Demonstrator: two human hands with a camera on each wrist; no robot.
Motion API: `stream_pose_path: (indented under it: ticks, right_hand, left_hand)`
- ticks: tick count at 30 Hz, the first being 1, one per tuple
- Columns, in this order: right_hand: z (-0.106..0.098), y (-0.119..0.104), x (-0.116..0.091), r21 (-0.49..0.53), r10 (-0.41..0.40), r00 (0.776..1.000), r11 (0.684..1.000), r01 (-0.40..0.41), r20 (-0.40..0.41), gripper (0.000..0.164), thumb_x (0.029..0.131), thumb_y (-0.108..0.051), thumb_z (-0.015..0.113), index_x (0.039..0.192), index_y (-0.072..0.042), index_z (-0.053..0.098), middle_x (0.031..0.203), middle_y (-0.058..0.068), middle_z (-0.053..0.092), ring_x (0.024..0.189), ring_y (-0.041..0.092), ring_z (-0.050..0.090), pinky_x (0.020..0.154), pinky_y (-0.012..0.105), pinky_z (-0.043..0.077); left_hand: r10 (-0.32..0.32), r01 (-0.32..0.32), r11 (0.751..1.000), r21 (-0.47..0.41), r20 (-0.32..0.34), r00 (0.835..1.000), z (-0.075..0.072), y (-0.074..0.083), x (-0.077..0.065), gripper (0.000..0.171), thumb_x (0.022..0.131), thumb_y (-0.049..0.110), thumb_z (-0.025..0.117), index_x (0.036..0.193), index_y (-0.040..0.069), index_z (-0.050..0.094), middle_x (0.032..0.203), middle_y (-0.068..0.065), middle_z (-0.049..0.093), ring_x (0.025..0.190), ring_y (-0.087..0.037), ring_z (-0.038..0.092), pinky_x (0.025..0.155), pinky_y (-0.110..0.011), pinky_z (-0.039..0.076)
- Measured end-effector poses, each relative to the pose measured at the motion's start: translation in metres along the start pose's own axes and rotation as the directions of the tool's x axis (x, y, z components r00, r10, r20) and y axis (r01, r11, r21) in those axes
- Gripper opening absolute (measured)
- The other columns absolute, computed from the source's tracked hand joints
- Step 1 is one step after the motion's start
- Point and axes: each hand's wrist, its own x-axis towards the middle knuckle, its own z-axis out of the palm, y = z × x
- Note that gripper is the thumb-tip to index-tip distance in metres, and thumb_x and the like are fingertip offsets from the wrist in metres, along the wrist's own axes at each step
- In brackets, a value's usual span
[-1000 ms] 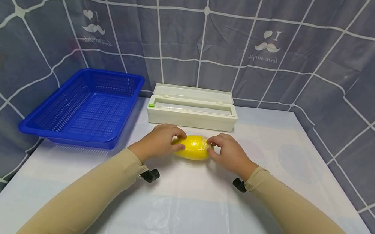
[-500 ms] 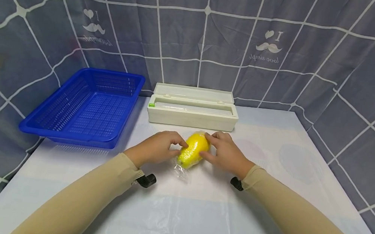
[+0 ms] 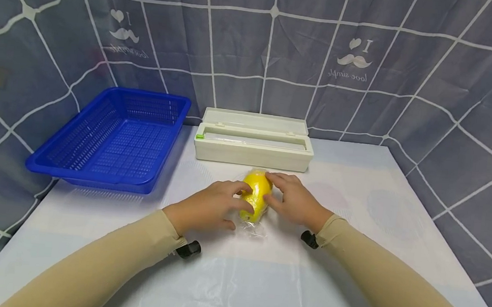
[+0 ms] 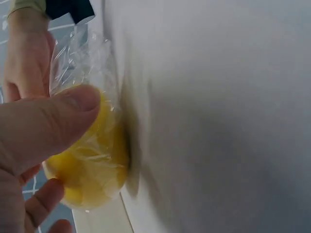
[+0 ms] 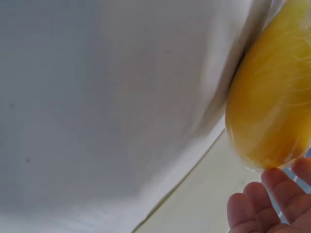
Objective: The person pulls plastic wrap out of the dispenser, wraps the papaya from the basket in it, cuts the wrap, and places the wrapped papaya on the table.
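A yellow, egg-shaped fruit (image 3: 256, 189) in clear plastic wrap lies on the table, its long side pointing toward the person. Loose wrap (image 3: 253, 229) sticks out at its near end. My left hand (image 3: 212, 204) is at the fruit's left side, fingers spread apart; in the left wrist view its thumb (image 4: 73, 114) overlaps the wrapped fruit (image 4: 92, 165). My right hand (image 3: 297, 200) holds the right side of the fruit between fingers and thumb, toward its far end. In the right wrist view, fingertips (image 5: 274, 177) meet the end of the fruit (image 5: 272, 107).
Behind the fruit stands a white cling film dispenser box (image 3: 252, 156), its lid raised and a green slider at the left. To the left is a blue plastic basket (image 3: 149, 184). A grey curtain (image 3: 238, 44) with white lines surrounds the table (image 3: 340, 281).
The fruit has turned from lying sideways to pointing toward the person, and its loose wrap has come into view. The left hand has moved slightly nearer the person and spread its fingers.
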Motion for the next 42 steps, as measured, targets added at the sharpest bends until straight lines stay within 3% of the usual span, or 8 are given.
stream_pose_path:
  ticks: [8,14,23,28,31,36,39,42]
  right_hand:
    - [0.002,-0.003,-0.002,-0.003,-0.048,0.997,0.999,0.048,-0.052,0.054,0.101,-0.029,0.071,0.148,-0.005,0.058,0.155,0.015,0.056,0.142,0.039,0.051,0.12,0.054,0.043]
    - [0.003,-0.006,-0.012,-0.172,-0.27,0.957,0.953,0.249,-0.108,0.017,0.091,-0.012,0.082,0.105,-0.012,0.072,0.138,0.015,0.065,0.128,0.036,0.06,0.111,0.048,0.052]
    - [0.012,-0.012,-0.027,-0.283,-0.423,0.906,0.871,0.402,-0.017,0.06,0.072,-0.044,0.097,0.111,-0.013,0.064,0.14,0.016,0.055,0.131,0.034,0.053,0.113,0.045,0.048]
    - [0.018,-0.016,-0.024,-0.284,-0.46,0.883,0.863,0.418,-0.096,0.034,0.086,-0.035,0.089,0.101,-0.014,0.068,0.129,0.014,0.063,0.121,0.031,0.06,0.105,0.041,0.054]
    - [0.016,-0.02,-0.021,-0.245,-0.434,0.891,0.885,0.395,-0.132,0.014,0.091,-0.023,0.084,0.093,-0.016,0.072,0.125,0.012,0.068,0.119,0.03,0.063,0.102,0.041,0.057]
    - [0.007,-0.026,-0.019,-0.159,-0.361,0.923,0.927,0.34,-0.135,0.011,0.093,-0.017,0.082,0.089,-0.014,0.072,0.124,0.01,0.071,0.119,0.029,0.066,0.1,0.042,0.058]
    - [0.003,-0.029,-0.017,-0.13,-0.33,0.937,0.94,0.315,-0.118,0.011,0.095,-0.016,0.079,0.09,-0.013,0.07,0.123,0.008,0.073,0.116,0.026,0.069,0.098,0.041,0.059]
    - [0.001,-0.03,-0.016,-0.102,-0.295,0.949,0.953,0.285,-0.109,0.007,0.097,-0.015,0.076,0.096,-0.011,0.07,0.121,0.007,0.073,0.113,0.024,0.071,0.095,0.04,0.06]
  left_hand:
    - [0.094,-0.084,0.993,0.084,-0.117,0.989,0.008,0.005,0.0,0.014,0.088,0.023,0.087,0.1,0.029,0.083,0.134,-0.002,0.066,0.127,-0.027,0.061,0.111,-0.047,0.049]
    - [0.115,-0.101,0.991,0.082,-0.179,0.977,0.015,0.004,0.002,0.005,0.093,0.024,0.082,0.097,0.026,0.081,0.126,0.001,0.07,0.122,-0.025,0.064,0.107,-0.043,0.051]
    - [0.008,-0.021,0.998,-0.057,-0.217,0.976,0.017,0.007,0.005,0.003,0.099,0.016,0.072,0.097,0.017,0.071,0.127,-0.001,0.073,0.123,-0.025,0.066,0.11,-0.044,0.051]
    - [-0.05,0.016,0.99,-0.143,-0.238,0.97,0.016,0.009,0.007,0.006,0.1,0.014,0.07,0.096,0.015,0.066,0.124,-0.003,0.074,0.119,-0.024,0.069,0.108,-0.044,0.053]
    - [-0.085,0.04,0.981,-0.19,-0.235,0.968,0.016,0.009,0.007,0.007,0.101,0.014,0.069,0.096,0.014,0.064,0.125,-0.005,0.074,0.119,-0.025,0.069,0.108,-0.044,0.052]
    - [-0.121,0.065,0.965,-0.253,-0.214,0.969,0.013,0.007,0.007,0.016,0.096,0.021,0.078,0.105,0.013,0.067,0.126,-0.002,0.072,0.121,-0.023,0.066,0.11,-0.045,0.05]
    - [-0.119,0.068,0.968,-0.24,-0.205,0.972,0.012,0.006,0.009,0.032,0.089,0.029,0.086,0.113,0.014,0.07,0.123,0.002,0.072,0.119,-0.02,0.066,0.109,-0.045,0.05]
    - [-0.135,0.092,0.977,-0.191,-0.227,0.964,0.014,0.007,0.013,0.025,0.091,0.033,0.084,0.107,0.017,0.075,0.116,0.005,0.073,0.11,-0.018,0.066,0.102,-0.043,0.052]
